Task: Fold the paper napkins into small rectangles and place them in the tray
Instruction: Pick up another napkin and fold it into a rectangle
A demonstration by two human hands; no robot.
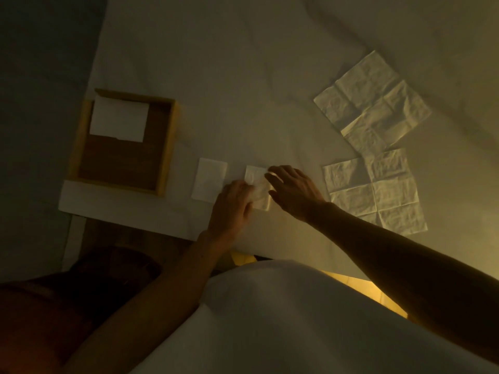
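A small folded white napkin point(258, 188) lies near the table's front edge. My left hand point(232, 205) presses flat on its lower left part. My right hand point(293, 191) rests at its right edge, fingers spread over the top corner. A second folded napkin point(209, 180) lies just to the left, untouched. The wooden tray point(168, 143) stands at the left edge and holds one folded white napkin point(118, 121) in its far part. Two unfolded creased napkins lie at the right, one farther away point(372, 102) and one nearer point(378, 190).
A white cloth point(243, 90) covers the table, with wrinkles toward the back right. The table's front edge runs just below my hands. My white-clad lap and a dark floor fill the bottom of the view. The light is dim.
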